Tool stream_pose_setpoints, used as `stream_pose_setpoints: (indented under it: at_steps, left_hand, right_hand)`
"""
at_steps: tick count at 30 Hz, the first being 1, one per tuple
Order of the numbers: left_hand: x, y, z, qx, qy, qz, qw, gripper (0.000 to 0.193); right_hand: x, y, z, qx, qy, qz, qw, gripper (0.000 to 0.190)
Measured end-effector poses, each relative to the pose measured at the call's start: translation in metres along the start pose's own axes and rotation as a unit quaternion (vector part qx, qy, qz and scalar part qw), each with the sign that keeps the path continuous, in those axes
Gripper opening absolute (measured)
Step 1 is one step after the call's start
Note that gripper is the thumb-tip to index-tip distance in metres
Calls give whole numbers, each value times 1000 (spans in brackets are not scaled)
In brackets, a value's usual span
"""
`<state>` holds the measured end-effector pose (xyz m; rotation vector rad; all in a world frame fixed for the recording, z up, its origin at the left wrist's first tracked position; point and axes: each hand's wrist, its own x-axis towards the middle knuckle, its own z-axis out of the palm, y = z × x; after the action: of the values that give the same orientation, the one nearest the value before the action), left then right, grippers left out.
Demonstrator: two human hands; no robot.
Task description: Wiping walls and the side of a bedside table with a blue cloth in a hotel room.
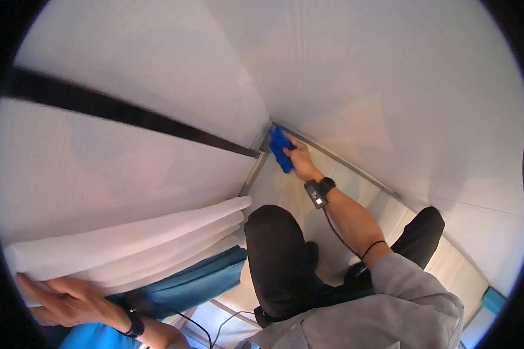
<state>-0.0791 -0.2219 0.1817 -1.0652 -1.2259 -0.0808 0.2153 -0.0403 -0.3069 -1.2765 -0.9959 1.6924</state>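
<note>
My right hand (302, 160) grips a bright blue cloth (281, 150), holding it low in the corner where two pale walls meet the floor. The cloth is close to the baseboard (345, 162), but I cannot tell whether it touches it. At the lower left, my left hand (76, 301) is on a gathered white curtain (131, 227), its fingers spread around the folds. Some of its fingertips are lost in the fabric and the dark rim of the view. A teal curtain (196, 279) hangs beside the white one, near my left wrist.
A dark horizontal strip (126, 113) crosses the left wall (91, 161) towards the corner. My bent knee (273, 231) is between the curtains and my right arm. A cable (338, 231) runs from the device on my right wrist. Light wood-look flooring (284, 192) lies below.
</note>
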Motion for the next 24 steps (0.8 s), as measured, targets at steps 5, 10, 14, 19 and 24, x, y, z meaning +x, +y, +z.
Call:
stream_pose_setpoints:
  at_steps: [5,10,14,19,24]
  left_hand:
    - [12,3,7,-7,32,21,999,52]
    - [35,18,-14,-16,61,5,998,54]
    - [58,24,-19,-38,48,-7,998,44]
    - [62,26,-16,-69,1,-54,996,43]
    - [62,40,-32,-59,6,-61,996,42]
  right_hand:
    - [43,-23,66,107,208,48,971,63]
    - [35,-86,91,115,168,132,970,71]
    - [-17,-228,143,47,259,-93,960,69]
    - [-119,-380,169,81,82,-545,831,47]
    - [-74,-367,126,21,153,-638,754,42]
